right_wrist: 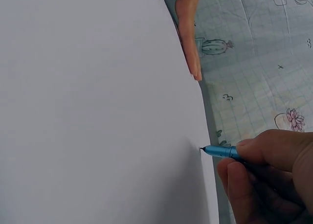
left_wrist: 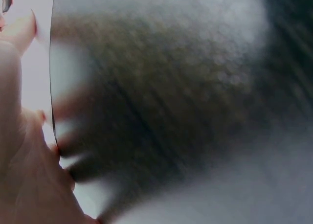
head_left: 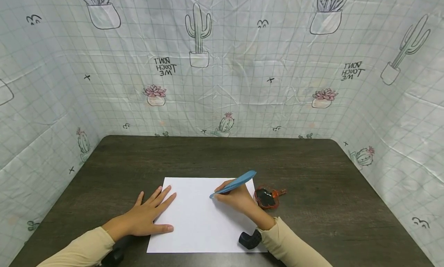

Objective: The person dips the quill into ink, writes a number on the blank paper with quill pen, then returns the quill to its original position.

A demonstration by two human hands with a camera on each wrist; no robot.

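Note:
A white sheet of paper [head_left: 194, 224] lies on the dark wooden table. My left hand [head_left: 147, 217] rests with spread fingers over the sheet's left edge; its fingers also show at the top of the right wrist view. In my right hand [head_left: 237, 197] is a blue feather-shaped pen [head_left: 245, 177], pinched between thumb and fingers. The pen's dark point meets the paper or hovers just over it in the right wrist view, where the blue barrel [right_wrist: 219, 151] slants slightly. No marks can be made out on the sheet.
Right of the paper sits a small orange-red dish [head_left: 276, 198] with a short handle, holding something black. A black curved device [head_left: 249, 240] is by the right wrist, over the sheet's lower right corner. Cactus-print cloth [head_left: 239, 78] surrounds the table's back and sides.

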